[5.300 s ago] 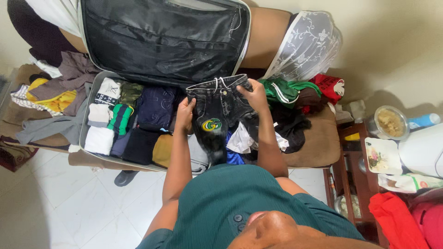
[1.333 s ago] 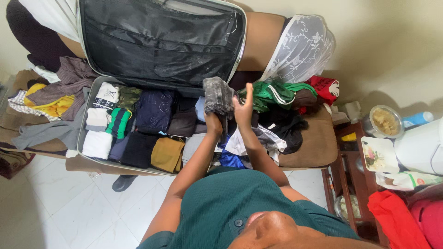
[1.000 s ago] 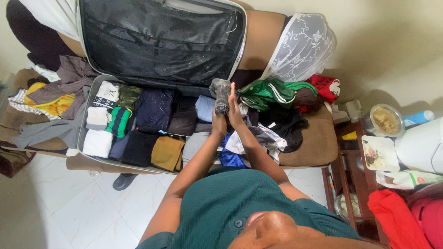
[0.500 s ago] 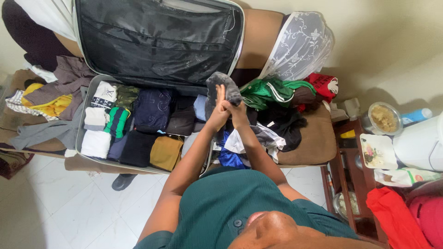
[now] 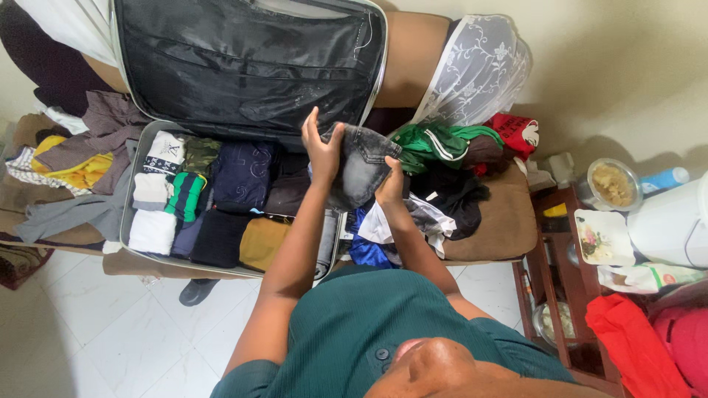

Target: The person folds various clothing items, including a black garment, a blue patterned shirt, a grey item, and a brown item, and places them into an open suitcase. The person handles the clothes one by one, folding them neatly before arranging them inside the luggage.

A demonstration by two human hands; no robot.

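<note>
- plain cream-painted wall (image 5: 627, 66) behind everything
- glossy white tiled floor (image 5: 96, 332)
- brown cushioned sofa (image 5: 501, 221)
- dark wooden side table (image 5: 553, 243) on the right

On the wooden side stand (image 5: 560, 243) at the right, a white plastic packet (image 5: 645, 276) with green and red print lies near the front edge, just in front of a tall white container (image 5: 675, 225); a blue-and-white bottle (image 5: 664, 179) lies toward the back edge
</note>
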